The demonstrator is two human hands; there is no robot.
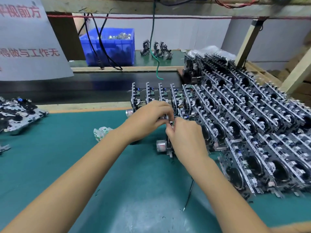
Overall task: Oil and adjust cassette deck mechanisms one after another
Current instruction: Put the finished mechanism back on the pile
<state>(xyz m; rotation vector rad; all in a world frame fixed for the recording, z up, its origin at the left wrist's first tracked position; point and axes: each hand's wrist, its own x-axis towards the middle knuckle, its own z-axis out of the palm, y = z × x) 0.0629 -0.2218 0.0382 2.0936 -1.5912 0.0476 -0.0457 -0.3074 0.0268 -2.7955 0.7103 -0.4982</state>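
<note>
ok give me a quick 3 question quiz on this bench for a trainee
1. True or false: both hands are working on one cassette deck mechanism.
2. Which side of the green mat holds the big stack of mechanisms? A left B right
3. What colour is the bin at the back?

Key: 1 true: left hand and right hand meet on it. 2 B. 3 blue.
</note>
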